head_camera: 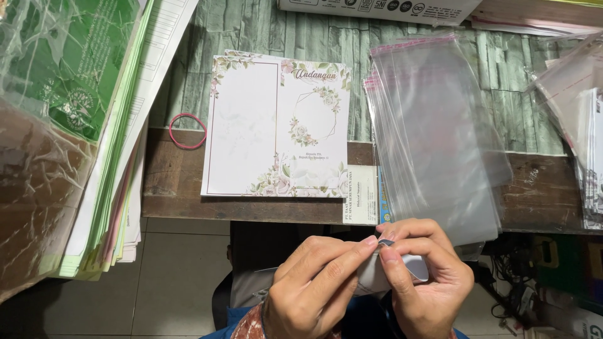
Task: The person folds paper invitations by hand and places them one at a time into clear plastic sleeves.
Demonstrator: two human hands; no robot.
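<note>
My left hand (314,282) and my right hand (427,282) meet below the table's front edge, both pinching a small pale paper sheet (418,267), fingertips together at its top corner. On the table ahead lies a stack of white cards with floral borders (251,125), face up. To the right of the cards sits a pile of clear plastic sleeves (433,132) with pink strips along their top edge, overhanging the front edge above my right hand.
A red rubber band (187,130) lies left of the cards. A tall stack of papers (125,157) and a plastic-wrapped bundle (44,125) fill the left. More bagged sheets (584,138) sit at right, boxes at the back, cables (521,282) on the floor.
</note>
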